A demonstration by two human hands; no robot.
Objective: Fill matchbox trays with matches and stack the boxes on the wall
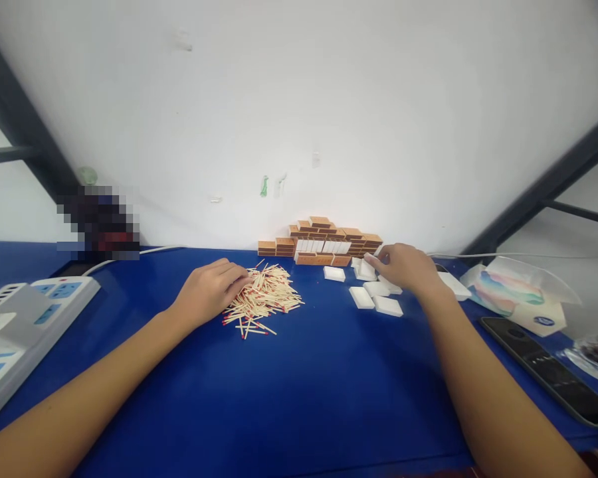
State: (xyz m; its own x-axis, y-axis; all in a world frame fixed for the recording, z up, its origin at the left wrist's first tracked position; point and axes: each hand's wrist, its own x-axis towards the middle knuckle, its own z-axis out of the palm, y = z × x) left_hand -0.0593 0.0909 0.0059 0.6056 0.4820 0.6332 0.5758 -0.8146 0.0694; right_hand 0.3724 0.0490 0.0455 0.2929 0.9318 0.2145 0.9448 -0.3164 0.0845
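Note:
A loose pile of red-tipped matches [266, 295] lies on the blue table. My left hand [212, 289] rests at the pile's left edge, its fingers curled together; whatever is between the fingertips is hidden. To the right, several white matchbox trays [361, 298] are scattered about. My right hand [403, 265] reaches in among them from the right, thumb and fingers closed on a white matchbox tray [365, 269]. Behind, brown matchbox sleeves [319, 259] are stacked in a stepped row against the wall, with white trays [323, 246] in the middle of the stack.
A white power strip [64, 312] stands at the left with a cable behind it. On the right are a tissue pack [518, 292], a dark phone [548, 368] and part of a clear plastic item [595, 352]. The white wall [299, 99] bounds the back.

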